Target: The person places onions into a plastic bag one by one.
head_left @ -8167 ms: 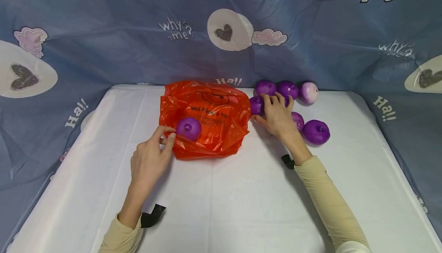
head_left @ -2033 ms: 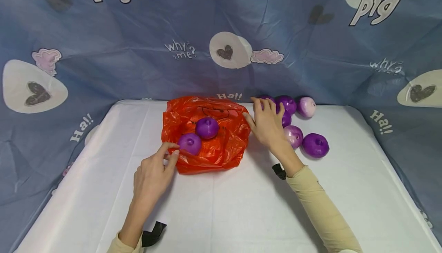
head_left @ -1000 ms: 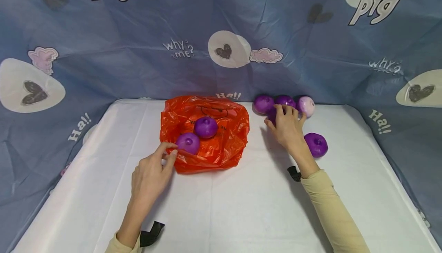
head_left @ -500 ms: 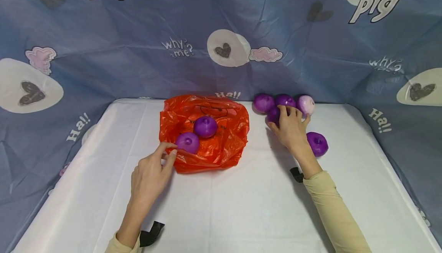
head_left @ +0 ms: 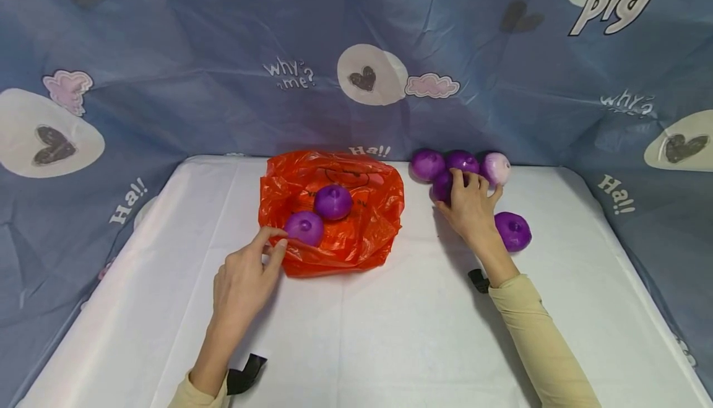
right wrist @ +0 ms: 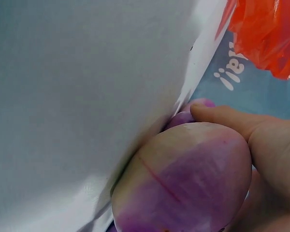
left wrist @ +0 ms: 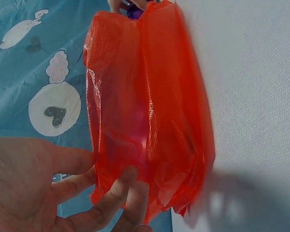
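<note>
Left hand: thumb and fingers are brought together on the left rim of a thin, crumpled red plastic bag.
Red plastic bag: it is spread to the right of that pinch on a white cloth-covered table.
Bagged onions: a light-purple round onion is set just beside the pinching fingertips; a deep-purple round onion is placed farther from them.
Grouped onions: beyond the right hand, a mid-purple round onion, a glossy dark-purple onion and a pale pink-white onion are lined up; a violet onion is partly covered by its fingers.
Right hand: a purple-and-cream round onion is clasped beneath the palm; whether it is lifted cannot be told.
Lone onion: a squat vivid-purple onion is seen right of the clasping hand's wrist.
</note>
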A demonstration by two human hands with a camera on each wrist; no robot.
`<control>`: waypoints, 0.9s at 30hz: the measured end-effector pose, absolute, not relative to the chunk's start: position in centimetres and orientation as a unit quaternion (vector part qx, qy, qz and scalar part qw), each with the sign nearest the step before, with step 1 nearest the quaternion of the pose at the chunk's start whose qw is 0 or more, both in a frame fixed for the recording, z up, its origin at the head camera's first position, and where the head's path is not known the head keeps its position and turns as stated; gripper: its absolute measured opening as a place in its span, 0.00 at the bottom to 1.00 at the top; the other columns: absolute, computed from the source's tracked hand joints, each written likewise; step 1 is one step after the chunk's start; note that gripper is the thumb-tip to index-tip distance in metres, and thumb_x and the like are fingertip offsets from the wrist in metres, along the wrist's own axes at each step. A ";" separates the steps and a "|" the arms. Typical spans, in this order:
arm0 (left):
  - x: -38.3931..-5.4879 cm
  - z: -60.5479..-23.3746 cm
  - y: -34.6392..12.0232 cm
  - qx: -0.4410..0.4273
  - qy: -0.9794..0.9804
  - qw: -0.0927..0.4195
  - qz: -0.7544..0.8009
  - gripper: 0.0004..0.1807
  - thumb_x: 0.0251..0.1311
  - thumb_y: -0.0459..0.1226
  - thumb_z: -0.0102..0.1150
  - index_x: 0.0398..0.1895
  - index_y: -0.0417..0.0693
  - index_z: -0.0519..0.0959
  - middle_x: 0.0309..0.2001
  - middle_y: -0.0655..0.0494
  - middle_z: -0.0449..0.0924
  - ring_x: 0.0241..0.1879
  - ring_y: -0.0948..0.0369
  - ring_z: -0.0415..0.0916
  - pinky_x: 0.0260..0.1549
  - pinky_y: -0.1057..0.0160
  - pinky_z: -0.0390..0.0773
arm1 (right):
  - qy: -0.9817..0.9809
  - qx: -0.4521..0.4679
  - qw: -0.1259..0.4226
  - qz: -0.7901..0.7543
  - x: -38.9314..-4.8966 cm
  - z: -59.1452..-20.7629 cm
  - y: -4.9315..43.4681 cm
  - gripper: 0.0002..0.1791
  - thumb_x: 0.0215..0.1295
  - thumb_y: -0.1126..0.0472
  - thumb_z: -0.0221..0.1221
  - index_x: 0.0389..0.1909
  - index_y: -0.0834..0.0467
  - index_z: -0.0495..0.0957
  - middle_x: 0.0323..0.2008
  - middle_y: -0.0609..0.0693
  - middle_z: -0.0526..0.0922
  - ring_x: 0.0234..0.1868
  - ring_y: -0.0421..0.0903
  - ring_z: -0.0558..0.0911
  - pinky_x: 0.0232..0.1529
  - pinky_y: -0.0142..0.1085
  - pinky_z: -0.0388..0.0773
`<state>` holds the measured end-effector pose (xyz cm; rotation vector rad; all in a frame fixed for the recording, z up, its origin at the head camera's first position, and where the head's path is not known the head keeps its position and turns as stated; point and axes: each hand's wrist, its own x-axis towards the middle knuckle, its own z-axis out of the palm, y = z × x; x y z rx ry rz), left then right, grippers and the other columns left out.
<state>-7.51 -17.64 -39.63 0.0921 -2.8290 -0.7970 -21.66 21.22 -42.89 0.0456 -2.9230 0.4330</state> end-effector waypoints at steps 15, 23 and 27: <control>-7.5 -39.5 -17.6 0.039 -0.957 0.089 -0.273 0.13 0.79 0.49 0.57 0.58 0.59 0.84 0.40 0.47 0.90 0.22 0.56 0.78 0.16 0.61 0.68 | -0.985 0.009 0.087 0.150 -21.6 -42.7 21.3 0.45 0.69 0.48 0.71 0.78 0.61 0.62 0.69 0.76 0.71 0.74 0.76 0.67 0.74 0.80 0.47; -7.6 -39.8 -17.5 0.034 -0.958 0.096 -0.269 0.12 0.79 0.48 0.58 0.56 0.58 0.84 0.39 0.47 0.91 0.24 0.54 0.81 0.17 0.61 0.69 | -0.984 0.015 0.083 0.157 -21.7 -42.0 21.0 0.45 0.71 0.46 0.69 0.79 0.62 0.60 0.71 0.75 0.70 0.74 0.75 0.67 0.74 0.78 0.47; -7.6 -39.9 -17.5 0.036 -0.958 0.101 -0.266 0.11 0.78 0.48 0.58 0.56 0.59 0.84 0.38 0.47 0.90 0.23 0.56 0.80 0.17 0.61 0.68 | -0.983 0.020 0.083 0.160 -21.5 -41.3 20.6 0.44 0.73 0.45 0.67 0.79 0.61 0.60 0.71 0.74 0.70 0.74 0.74 0.67 0.74 0.77 0.47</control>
